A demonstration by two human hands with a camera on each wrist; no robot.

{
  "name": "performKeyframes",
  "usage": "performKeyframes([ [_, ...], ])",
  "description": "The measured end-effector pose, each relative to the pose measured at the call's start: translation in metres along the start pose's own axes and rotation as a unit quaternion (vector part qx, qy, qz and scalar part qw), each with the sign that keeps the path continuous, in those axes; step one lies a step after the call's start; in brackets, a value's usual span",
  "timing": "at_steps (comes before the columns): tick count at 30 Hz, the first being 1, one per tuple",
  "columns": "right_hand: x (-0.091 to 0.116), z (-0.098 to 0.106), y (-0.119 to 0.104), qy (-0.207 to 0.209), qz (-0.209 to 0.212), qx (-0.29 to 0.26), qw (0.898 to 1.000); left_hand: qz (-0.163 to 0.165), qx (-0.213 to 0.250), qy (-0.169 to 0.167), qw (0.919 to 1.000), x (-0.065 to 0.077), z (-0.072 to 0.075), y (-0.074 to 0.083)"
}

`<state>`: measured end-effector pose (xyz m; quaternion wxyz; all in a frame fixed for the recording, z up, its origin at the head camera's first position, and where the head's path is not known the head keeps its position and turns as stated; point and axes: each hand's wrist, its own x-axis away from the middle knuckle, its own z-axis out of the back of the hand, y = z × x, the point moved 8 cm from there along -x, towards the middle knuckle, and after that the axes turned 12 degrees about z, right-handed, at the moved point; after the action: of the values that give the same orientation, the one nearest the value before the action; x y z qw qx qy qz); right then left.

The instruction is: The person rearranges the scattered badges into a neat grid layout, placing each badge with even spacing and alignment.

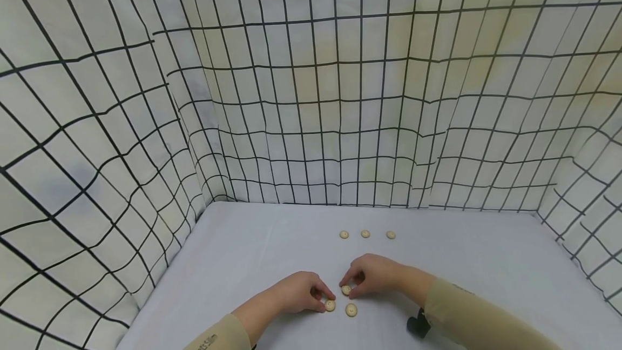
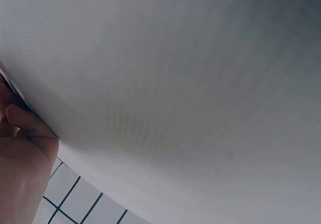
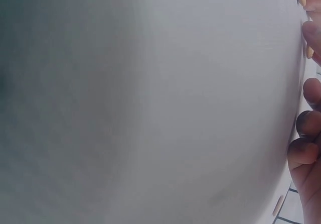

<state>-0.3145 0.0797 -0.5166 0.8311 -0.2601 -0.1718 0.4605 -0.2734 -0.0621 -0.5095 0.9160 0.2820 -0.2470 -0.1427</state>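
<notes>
In the head view my left hand [image 1: 300, 292] pinches a round pale-wood button [image 1: 330, 305] between thumb and index finger, low over the white tabletop. Just up and to the right of it, my right hand [image 1: 375, 275] has thumb and forefinger on either side of a second button [image 1: 346, 290]. A third button [image 1: 351, 310] lies flat just below the right fingertips, touched by neither hand. At the right edge of the right wrist view, curled fingers [image 3: 309, 124] show close to the cloth. The left wrist view catches only part of the left hand [image 2: 25, 158].
Farther back on the white table [image 1: 272, 242], three more buttons lie in a loose row: a left one [image 1: 344, 234], a middle one [image 1: 365, 234] and a right one [image 1: 391, 235]. White walls with a black grid [image 1: 320, 118] rise around the table. A black device [image 1: 418, 324] sits beneath the right forearm.
</notes>
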Motion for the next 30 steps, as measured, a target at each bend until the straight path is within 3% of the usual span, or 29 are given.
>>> performKeyframes([
  [30, 0.020, 0.024, 0.022, 0.035, -0.034, 0.012, 0.999, 0.004, 0.007, -0.003, 1.0000, 0.000, -0.001, -0.001],
])
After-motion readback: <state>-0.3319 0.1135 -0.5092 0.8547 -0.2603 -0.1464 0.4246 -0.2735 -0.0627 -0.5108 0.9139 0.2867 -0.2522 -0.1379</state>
